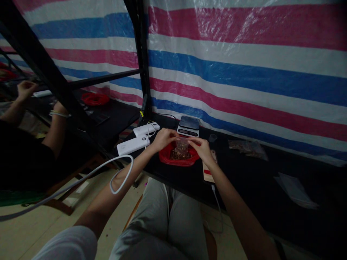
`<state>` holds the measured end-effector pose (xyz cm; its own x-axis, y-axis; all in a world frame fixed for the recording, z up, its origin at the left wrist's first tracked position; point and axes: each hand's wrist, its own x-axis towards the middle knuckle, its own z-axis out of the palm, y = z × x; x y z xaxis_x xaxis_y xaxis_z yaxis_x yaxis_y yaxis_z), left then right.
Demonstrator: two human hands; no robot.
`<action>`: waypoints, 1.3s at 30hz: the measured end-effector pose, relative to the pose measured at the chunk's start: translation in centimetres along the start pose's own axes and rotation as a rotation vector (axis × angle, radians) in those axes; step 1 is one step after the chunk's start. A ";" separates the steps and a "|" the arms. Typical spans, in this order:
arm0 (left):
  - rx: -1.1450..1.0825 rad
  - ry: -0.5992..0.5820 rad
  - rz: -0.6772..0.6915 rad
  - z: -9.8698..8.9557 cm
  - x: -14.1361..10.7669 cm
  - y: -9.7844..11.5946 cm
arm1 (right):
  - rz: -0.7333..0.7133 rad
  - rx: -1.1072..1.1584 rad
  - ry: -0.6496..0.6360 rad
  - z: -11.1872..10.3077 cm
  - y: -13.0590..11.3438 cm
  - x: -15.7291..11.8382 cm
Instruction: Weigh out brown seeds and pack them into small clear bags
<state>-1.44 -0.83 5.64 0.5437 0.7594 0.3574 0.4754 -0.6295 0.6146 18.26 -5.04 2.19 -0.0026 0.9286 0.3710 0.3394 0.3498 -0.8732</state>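
Observation:
Between my two hands hangs a small clear plastic bag (181, 147) with some brownish bits in its lower part. My left hand (166, 139) pinches its top left corner, and my right hand (201, 147) pinches the top right. Right below is a red plastic bag (168, 159), spread open like a bowl, with loose brown pieces (176, 155) in it; what they are I cannot make out. Directly behind stands a small white digital scale (189, 124) with a dark top. A phone (208, 175) on a white cable lies partly under my right wrist.
Two white power banks (132, 145) with cables lie left on the black table (244, 187). A small clear cup (213, 137), filled bags (248, 148) and flat clear bags (296, 191) are to the right. A white cable (103, 164) crosses my left forearm. Another person (35, 126) works at left, beyond a black post.

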 end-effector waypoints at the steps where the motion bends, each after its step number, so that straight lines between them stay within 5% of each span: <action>1: 0.023 0.029 -0.010 0.0 -0.1 0.0 | 0.010 0.010 -0.017 0.0 0.2 0.1; 10: 0.136 -0.015 -0.142 1.3 -0.3 -0.5 | 0.018 -0.054 -0.027 -0.3 0.5 0.2; 13: 0.074 -0.023 -0.093 1.4 -0.4 -0.7 | 0.024 -0.091 -0.114 -0.4 0.7 0.1; 18: 0.098 -0.044 -0.110 1.1 -0.7 -1.0 | 0.004 -0.176 -0.015 -0.7 0.7 0.2; 22: 0.063 -0.085 -0.033 1.3 -1.0 -0.9 | -0.038 -0.198 -0.067 -0.7 0.2 0.1; 27: 0.098 -0.016 -0.066 1.8 -1.0 -0.9 | -0.005 -0.218 -0.116 -0.6 0.5 0.0; 39: 0.116 0.120 -0.024 2.7 -1.6 -1.0 | -0.022 -0.466 0.001 -0.1 0.8 -0.3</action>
<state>-0.87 -1.84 2.57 0.4482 0.7840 0.4295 0.5677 -0.6207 0.5407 18.61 -5.01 1.39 -0.0132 0.9214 0.3885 0.7254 0.2762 -0.6305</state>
